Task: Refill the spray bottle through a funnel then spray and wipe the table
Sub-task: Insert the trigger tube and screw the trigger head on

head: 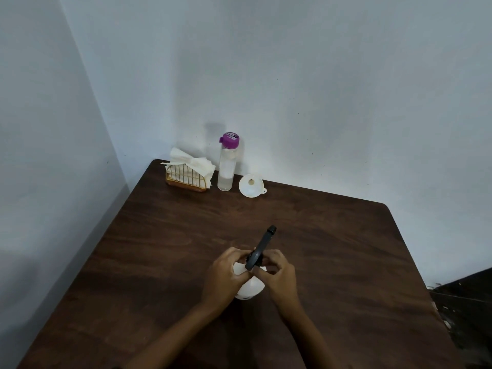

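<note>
— Where's the spray bottle [250,290]?

— Close in front of me, upright on the worktop [346,249]. My left hand [226,272] curls round its white body; my right hand [279,275] pinches the collar under the black spray head [262,246], which points far and slightly right.

— And the funnel [251,184]?

— Straight ahead at the far edge, well apart, just right of the purple-capped water bottle [227,166]. I'd judge it about equally far from both hands.

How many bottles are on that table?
2. A clear purple-capped bottle stands at the back of the table, between the napkin holder and the funnel. A white spray bottle stands nearer, gripped by the left hand and right hand. None looks hidden.
</note>
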The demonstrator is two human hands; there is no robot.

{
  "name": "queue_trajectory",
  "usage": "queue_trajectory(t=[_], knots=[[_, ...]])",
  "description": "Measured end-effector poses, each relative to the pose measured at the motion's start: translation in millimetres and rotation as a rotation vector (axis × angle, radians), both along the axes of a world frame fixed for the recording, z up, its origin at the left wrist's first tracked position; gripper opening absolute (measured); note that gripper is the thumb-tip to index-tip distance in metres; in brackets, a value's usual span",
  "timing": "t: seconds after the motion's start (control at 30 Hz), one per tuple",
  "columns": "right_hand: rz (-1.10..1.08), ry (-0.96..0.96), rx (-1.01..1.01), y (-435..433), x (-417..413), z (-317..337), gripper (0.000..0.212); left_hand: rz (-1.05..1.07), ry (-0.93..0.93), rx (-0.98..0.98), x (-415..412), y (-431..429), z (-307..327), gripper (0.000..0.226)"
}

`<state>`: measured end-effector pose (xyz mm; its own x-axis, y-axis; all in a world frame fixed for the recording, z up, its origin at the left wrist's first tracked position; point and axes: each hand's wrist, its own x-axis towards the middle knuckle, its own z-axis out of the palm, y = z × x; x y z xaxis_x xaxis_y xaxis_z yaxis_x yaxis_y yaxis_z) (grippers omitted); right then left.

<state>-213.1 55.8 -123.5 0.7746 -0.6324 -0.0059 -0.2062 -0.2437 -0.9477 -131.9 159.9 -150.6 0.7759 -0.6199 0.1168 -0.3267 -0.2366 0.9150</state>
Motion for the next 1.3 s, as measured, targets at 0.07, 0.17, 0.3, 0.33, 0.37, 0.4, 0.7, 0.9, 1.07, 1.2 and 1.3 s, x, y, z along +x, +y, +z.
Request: queue_trajectory(t=[0.07, 0.17, 0.3, 0.33, 0.37, 0.4, 0.7, 0.9, 1.07, 1.2, 1.3], knots=[[-0.045, 0.006, -0.01, 1, 2, -1, 0.022, 0.007, 0.002, 0.004, -1, 0, 0, 0.03], [-0.104, 0.02, -0.021, 4, 7, -6, 0.023, 0.016, 0.018, 0.01, -1, 0, -2, 0.021], [-0.115, 0.049, -0.014, 5, 8, -9, 0.028, 0.002, 0.029, 0.028, 1, 0, -2, 0.025], [-0.096, 0.048, 0.021, 4, 7, -9, 0.03, -0.004, 0.026, 0.031, 1, 0, -2, 0.025], [-0.069, 0.045, 0.064, 3, 4, -9, 0.032, -0.009, 0.023, 0.034, 1, 0, -3, 0.025], [-0.039, 0.044, 0.098, 2, 2, -9, 0.034, -0.011, 0.021, 0.034, 2, 0, -3, 0.024], [0.022, -0.003, 0.098, -3, 0, 0, 0.03, 0.002, -0.008, 0.016, 0, 0, -8, 0.022], [-0.059, 0.016, 0.004, 2, 5, -5, 0.022, 0.009, -0.032, 0.019, 2, 0, -13, 0.019], [-0.051, 0.055, 0.068, 4, 4, -5, 0.028, -0.022, -0.031, 0.034, 3, -1, -13, 0.02], [0.121, 0.049, 0.136, -3, 1, 3, 0.038, -0.088, 0.023, 0.007, 4, -2, -14, 0.022], [0.135, 0.037, 0.115, -7, 1, 5, 0.033, -0.098, 0.037, -0.016, 2, -1, -15, 0.024]])
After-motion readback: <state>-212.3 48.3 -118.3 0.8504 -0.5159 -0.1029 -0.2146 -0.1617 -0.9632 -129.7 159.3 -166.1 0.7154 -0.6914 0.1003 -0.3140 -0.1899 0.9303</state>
